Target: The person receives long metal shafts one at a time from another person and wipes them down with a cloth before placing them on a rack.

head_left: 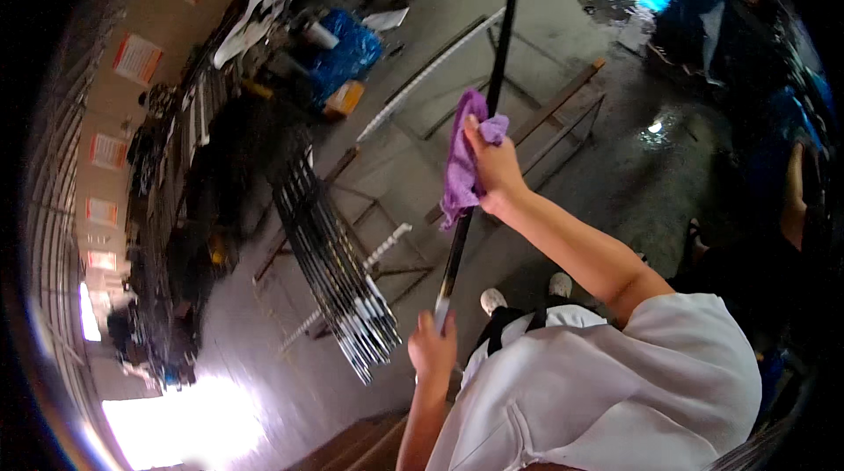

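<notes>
A long black rod (504,40) slants across the middle of the view, running beyond the upper edge. Around its lower end, which looks pale, the fingers of my left hand (432,350) are closed. Higher up, my right hand (498,165) grips a purple cloth (462,170) pressed against the rod. The cloth hangs loosely down to the left of that hand and hides part of the rod. To the left, several similar dark rods (334,273) lie side by side on a low metal stand, their near ends pale.
Another low frame with a white-wrapped bar (431,73) stands ahead. Blue plastic sheeting (352,53) and a small orange box (344,99) sit at the far left. Wet floor (655,132) shines at right, where another person's arm (794,194) and foot appear.
</notes>
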Tool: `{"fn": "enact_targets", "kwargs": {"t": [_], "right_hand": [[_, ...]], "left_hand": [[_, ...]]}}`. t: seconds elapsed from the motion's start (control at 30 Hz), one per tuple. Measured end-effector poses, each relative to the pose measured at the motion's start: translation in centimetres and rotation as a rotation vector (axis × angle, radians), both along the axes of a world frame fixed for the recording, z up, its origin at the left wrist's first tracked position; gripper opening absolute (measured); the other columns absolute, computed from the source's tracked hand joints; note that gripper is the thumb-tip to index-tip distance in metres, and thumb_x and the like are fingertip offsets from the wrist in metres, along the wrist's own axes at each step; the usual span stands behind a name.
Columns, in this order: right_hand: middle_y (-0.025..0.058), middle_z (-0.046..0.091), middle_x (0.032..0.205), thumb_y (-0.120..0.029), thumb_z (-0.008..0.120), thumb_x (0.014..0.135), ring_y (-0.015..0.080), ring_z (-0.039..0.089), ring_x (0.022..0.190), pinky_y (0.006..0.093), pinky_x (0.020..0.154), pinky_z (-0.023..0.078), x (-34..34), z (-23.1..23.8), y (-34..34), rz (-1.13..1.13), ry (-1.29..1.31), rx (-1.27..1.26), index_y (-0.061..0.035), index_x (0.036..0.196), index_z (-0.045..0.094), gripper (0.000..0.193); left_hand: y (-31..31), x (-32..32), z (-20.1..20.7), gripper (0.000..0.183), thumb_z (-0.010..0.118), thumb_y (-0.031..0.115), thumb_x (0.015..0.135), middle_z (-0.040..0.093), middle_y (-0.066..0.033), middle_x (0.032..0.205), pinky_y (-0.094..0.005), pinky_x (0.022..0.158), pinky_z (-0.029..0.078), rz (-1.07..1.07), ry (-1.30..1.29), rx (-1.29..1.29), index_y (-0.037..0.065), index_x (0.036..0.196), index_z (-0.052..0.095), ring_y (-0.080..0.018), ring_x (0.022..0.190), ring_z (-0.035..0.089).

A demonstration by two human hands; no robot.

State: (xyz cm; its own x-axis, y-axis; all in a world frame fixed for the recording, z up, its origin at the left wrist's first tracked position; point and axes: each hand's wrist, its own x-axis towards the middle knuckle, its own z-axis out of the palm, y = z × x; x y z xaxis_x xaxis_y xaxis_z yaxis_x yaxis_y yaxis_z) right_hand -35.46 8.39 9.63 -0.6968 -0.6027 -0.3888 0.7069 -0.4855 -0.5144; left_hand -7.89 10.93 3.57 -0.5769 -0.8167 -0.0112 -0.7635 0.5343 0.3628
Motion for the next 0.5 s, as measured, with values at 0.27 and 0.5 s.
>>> {"fn": "enact_targets", "kwargs": {"t": [0.27,0.5], "right_hand": [[0.0009,0.050,0.060,-0.026,0.062,0.082,0.0155,0.047,0.048,0.0346,0.042,0.041,-14.0,5.3,0.0,-0.176,0.139,0.114,-0.0103,0.077,0.052,0.019],[-0.0021,0.045,0.055,-0.039,0.057,0.080,0.0100,0.043,0.044,0.0238,0.039,0.036,-22.4,12.5,1.1,0.162,0.375,-0.461,-0.0132,0.071,0.050,0.028]], "left_hand": [[2.8,22.0,-9.7,0.033,0.066,0.032,0.062,0.052,-0.0143,0.054,-0.0454,0.046,0.039,0.205,-0.140,-0.105,0.005,0.055,0.049,-0.0363,0.051,0.052],[9.2,39.2,-16.3,0.027,0.064,0.021,0.063,0.044,-0.0162,0.046,-0.0437,0.044,0.035,0.436,-0.421,0.230,0.002,0.050,0.049,-0.0301,0.043,0.049]]}}
